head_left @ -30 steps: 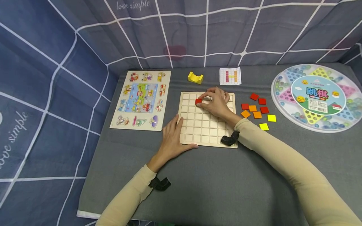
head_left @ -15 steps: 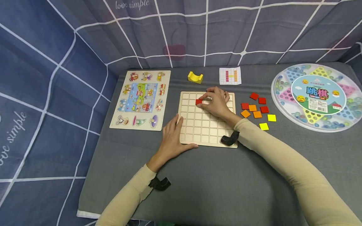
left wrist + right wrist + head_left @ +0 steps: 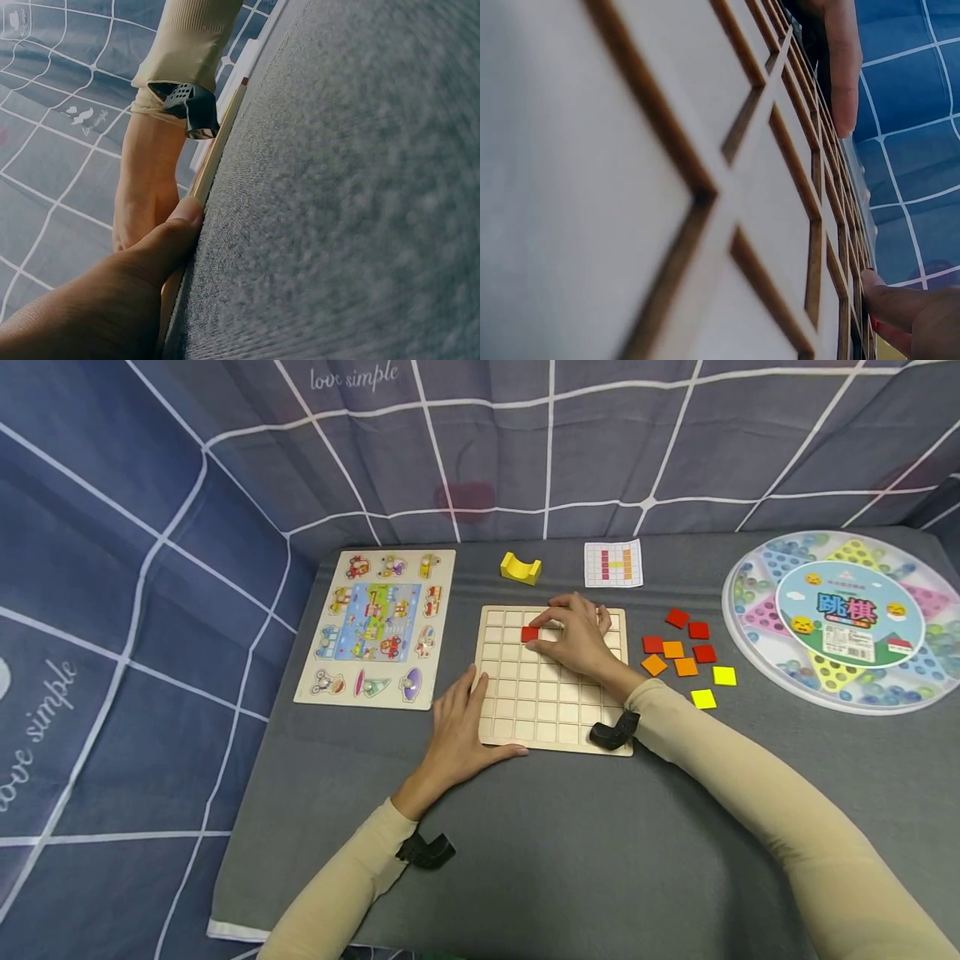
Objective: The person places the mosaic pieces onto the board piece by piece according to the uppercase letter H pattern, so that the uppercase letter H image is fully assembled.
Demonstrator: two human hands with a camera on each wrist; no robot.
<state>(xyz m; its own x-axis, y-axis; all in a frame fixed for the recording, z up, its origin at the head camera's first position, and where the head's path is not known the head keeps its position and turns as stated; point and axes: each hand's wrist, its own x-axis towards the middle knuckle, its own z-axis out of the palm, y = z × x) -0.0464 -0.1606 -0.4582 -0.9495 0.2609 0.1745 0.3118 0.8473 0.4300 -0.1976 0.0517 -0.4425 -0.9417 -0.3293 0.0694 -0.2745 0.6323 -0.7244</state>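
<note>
A pale wooden grid board lies on the grey cloth. My left hand braces its near-left corner, fingers straight along the left side and thumb along the front edge. One red square tile sits in the second row from the back, toward the left. My right hand has its thumb and index finger at opposite edges of that tile, pinching it lightly. In the right wrist view, the fingertips meet at a sliver of red beyond the grid lines. The left thumb presses the board's edge in the left wrist view.
Loose red tiles, orange tiles and yellow tiles lie right of the board. Behind it are a yellow curved block and a pattern card. A picture puzzle lies left; a round game box, right.
The right thumb has eased slightly down and right, leaving more of the red tile visible. The tile stays in about the same spot; the left hand keeps its place.
</note>
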